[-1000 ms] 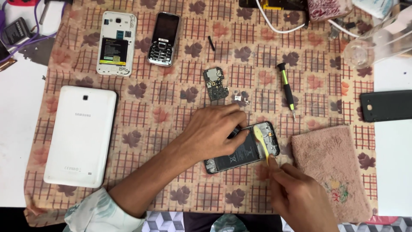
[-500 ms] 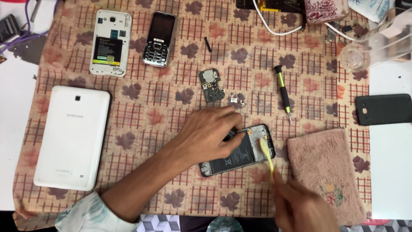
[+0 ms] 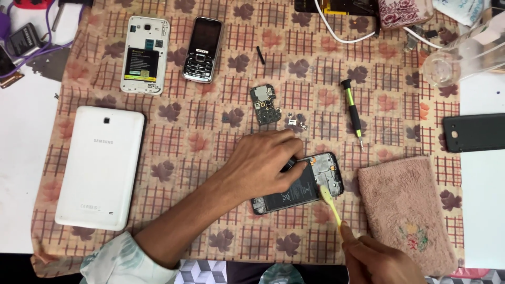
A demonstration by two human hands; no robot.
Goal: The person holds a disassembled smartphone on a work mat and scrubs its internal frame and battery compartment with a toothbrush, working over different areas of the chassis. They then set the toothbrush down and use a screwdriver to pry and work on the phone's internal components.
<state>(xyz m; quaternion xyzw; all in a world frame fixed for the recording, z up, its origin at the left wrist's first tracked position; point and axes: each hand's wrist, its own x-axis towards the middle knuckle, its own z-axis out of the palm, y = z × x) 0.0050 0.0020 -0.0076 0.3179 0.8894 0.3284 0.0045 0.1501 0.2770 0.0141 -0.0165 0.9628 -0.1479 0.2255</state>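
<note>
Fingers (image 3: 286, 144) of the left hand (image 3: 260, 165) press flat on the opened phone (image 3: 300, 184) at centre; the right hand (image 3: 381, 257) pinches a yellow tool (image 3: 330, 202) touching it.

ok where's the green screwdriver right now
In the head view the green screwdriver lies on the patterned cloth, right of centre, between the loose circuit board and the black back cover, above the opened phone.
</note>
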